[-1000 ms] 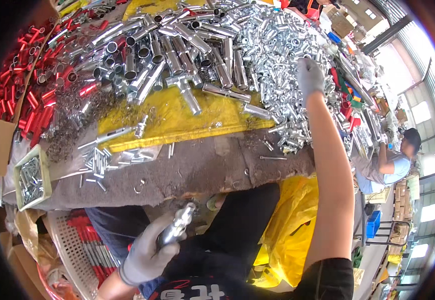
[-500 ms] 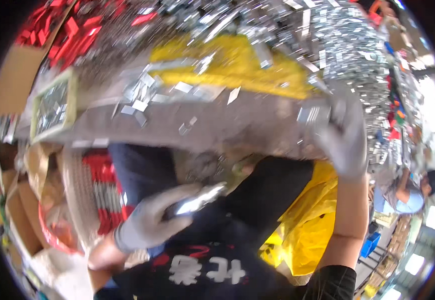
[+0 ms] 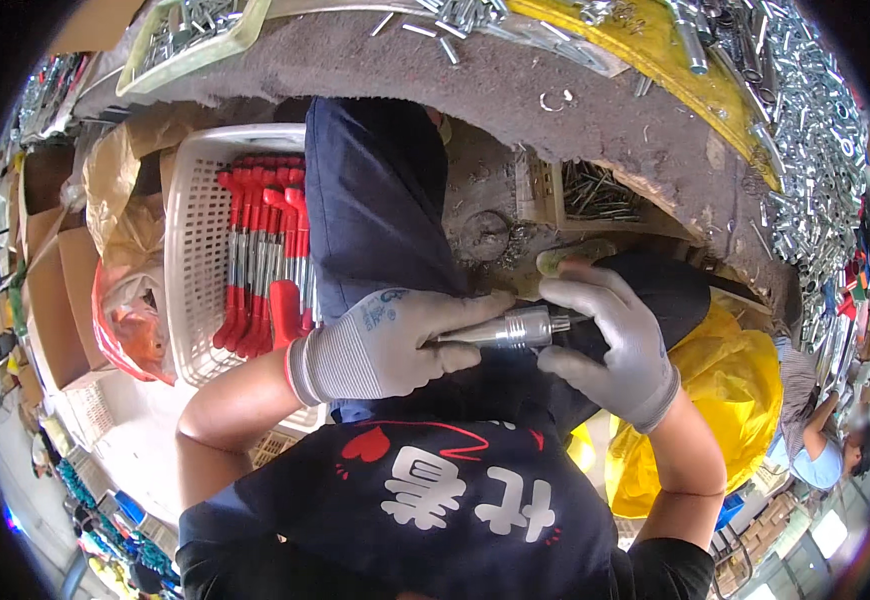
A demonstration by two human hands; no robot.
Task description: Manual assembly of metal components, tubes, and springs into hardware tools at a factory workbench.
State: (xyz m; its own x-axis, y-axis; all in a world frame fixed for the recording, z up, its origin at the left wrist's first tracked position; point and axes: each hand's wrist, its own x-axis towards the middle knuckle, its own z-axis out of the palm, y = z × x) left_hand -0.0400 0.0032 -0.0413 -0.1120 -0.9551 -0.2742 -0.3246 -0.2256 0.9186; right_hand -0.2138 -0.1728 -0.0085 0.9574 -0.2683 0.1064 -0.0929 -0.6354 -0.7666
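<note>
Held low over the lap, clear of the cluttered bench edge [image 3: 655, 130], presumably so both hands can work on one piece without the loose parts above getting in the way. Left hand [image 3: 385, 345] in a grey knit glove, wrapped around a silvery metal cylinder [image 3: 500, 328], fingers curled over its near end and thumb pressed along the barrel, keeping it level and pointing to the right. Right hand [image 3: 620, 345], gloved likewise, bent at the wrist and cupped over the cylinder's far tip, fingertips pinched at a small dark piece there (too small to tell what it is). Both forearms bare, elbows tucked close to a dark printed shirt [image 3: 435, 510]. Just beside the left knee, a white perforated plastic basket [image 3: 190, 260] with red-handled tools [image 3: 260, 260] laid in parallel, handy for a short reach to the left. Above, a heap of bright metal sleeves [image 3: 820, 140] and a yellow sheet [image 3: 655, 50] on the bench top. Yellow plastic bag [image 3: 730, 400] beside the right thigh. Another person [image 3: 830, 450] seated at the far right.
</note>
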